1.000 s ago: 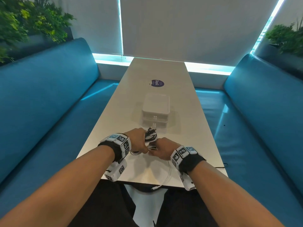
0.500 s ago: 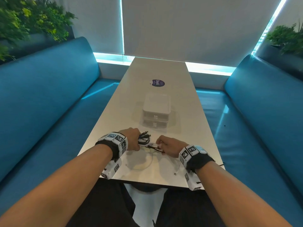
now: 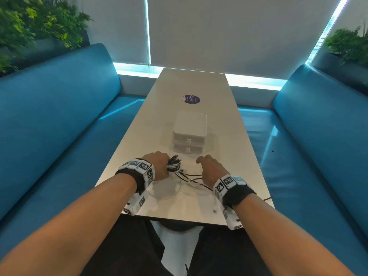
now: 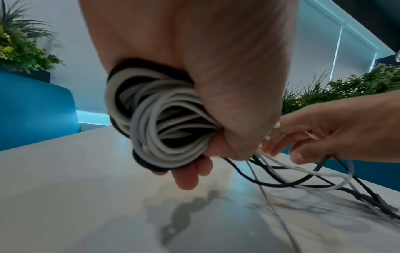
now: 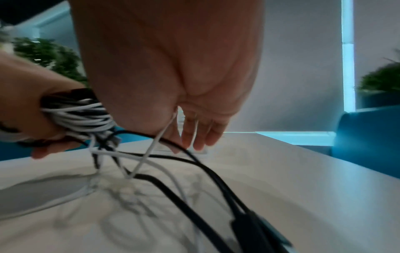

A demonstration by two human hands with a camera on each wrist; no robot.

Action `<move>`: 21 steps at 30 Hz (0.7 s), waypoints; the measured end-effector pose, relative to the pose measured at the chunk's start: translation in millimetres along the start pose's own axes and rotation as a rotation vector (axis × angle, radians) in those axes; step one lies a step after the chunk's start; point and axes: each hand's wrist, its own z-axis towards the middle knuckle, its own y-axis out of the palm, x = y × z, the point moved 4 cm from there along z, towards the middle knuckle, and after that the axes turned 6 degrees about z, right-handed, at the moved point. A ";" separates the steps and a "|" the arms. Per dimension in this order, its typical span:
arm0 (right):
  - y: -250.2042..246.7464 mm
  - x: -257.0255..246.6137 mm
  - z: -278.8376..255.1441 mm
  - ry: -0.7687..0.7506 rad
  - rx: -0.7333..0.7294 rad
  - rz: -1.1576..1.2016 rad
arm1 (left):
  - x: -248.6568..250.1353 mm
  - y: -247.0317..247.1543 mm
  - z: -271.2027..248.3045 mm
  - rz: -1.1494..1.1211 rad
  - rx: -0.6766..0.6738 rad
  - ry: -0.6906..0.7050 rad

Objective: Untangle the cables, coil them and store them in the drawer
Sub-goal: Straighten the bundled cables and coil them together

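We see the left hand [image 3: 159, 165] curled tight round a coil of cables [image 3: 173, 166], just above the table [image 3: 139, 136] near its front edge. From the left wrist view the coil [image 4: 160, 123] is a thick bundle of pale grey and white loops wound in with black ones, with the fingers wrapped about its right side. Loose tails [image 4: 303, 178], white and black, trail out of the coil toward four o'clock and lie across the tabletop, some crossing one another. The right hand [image 3: 211, 170] sits at three o'clock from the coil, well apart from it, its fingers [image 5: 194, 135] relaxed and pointing down; a thin white strand [image 5: 151, 150] runs up into them. The white drawer unit [image 3: 189, 134], both drawers closed, stands at twelve o'clock beyond the hands.
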 end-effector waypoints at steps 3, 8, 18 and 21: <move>-2.9 -20.3 2.9 -0.149 0.048 -0.108 | 7.8 0.1 1.8 -0.059 -0.022 0.017; 0.1 -39.7 -1.4 -0.304 0.013 -0.137 | 9.3 -5.9 1.0 -0.110 0.016 -0.003; 7.3 -21.5 6.3 -0.105 -0.036 0.083 | 14.8 -17.4 0.3 -0.191 0.138 0.040; 1.6 -15.6 9.3 -0.088 0.076 0.240 | 13.2 -19.7 2.8 -0.321 0.107 0.057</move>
